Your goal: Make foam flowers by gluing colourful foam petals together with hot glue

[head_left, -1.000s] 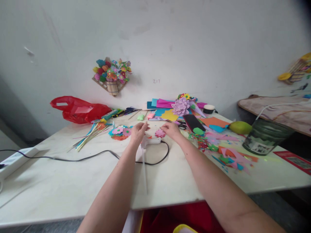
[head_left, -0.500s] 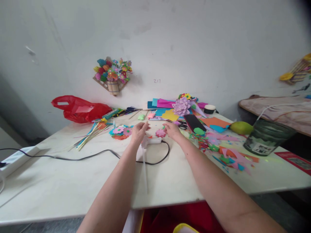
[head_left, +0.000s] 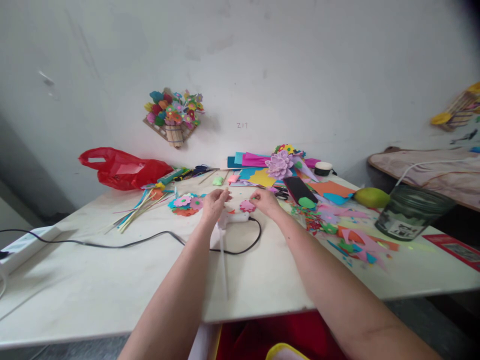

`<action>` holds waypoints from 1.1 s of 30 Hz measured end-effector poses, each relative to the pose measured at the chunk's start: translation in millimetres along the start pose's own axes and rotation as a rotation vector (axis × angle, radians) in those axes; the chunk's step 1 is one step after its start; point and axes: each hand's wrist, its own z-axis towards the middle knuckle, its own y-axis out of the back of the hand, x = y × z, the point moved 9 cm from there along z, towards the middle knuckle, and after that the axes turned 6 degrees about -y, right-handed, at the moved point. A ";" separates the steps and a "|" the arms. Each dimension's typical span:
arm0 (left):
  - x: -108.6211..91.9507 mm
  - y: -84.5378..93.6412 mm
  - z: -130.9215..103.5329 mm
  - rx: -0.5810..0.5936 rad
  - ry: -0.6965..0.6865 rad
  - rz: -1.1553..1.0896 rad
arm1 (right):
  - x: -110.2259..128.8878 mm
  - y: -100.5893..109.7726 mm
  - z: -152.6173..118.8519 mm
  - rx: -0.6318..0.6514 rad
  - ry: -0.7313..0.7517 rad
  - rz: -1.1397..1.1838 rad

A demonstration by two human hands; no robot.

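My left hand (head_left: 214,204) is over the table with its fingers stretched to the right, and I see nothing held in it. Just below it lies a white glue gun (head_left: 239,218), with a long glue stick (head_left: 224,272) sticking out toward me. My right hand (head_left: 267,202) is closed in a pinch at what looks like a small green piece (head_left: 254,198). Right under those fingertips, a pink foam flower (head_left: 246,206) rests on the table. Beside my left hand sits a cluster of coloured foam flowers (head_left: 183,202).
Foam scraps (head_left: 360,240) lie on the right, near a glass jar (head_left: 407,212), a yellow-green fruit (head_left: 372,198) and a phone (head_left: 299,190). A red plastic bag (head_left: 125,170) is at back left. A black cable (head_left: 123,246) crosses the table to a power strip (head_left: 30,245).
My right hand has shifted slightly left, its fingertips now over the pink flower with a bit of green showing at them. My left hand has hardly moved.
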 end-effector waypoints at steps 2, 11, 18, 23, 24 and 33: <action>0.2 0.2 -0.1 -0.001 0.000 0.003 | -1.2 4.8 1.2 -0.035 -0.005 -0.011; -1.1 0.6 -1.0 -0.006 0.025 0.009 | -0.7 20.8 0.9 -0.106 -0.034 -0.131; -1.2 1.3 -0.2 -0.016 0.004 0.021 | -2.2 -3.1 0.0 0.080 -0.032 -0.124; -0.2 1.4 0.2 -0.014 0.000 0.022 | -8.3 -6.5 -3.6 0.146 -0.092 -0.271; -0.2 1.4 0.3 -0.013 -0.002 0.025 | -9.6 -6.1 -4.2 0.149 -0.101 -0.293; -1.8 1.4 0.0 -0.008 -0.021 0.048 | -1.8 -7.0 -12.2 0.177 -0.022 -0.474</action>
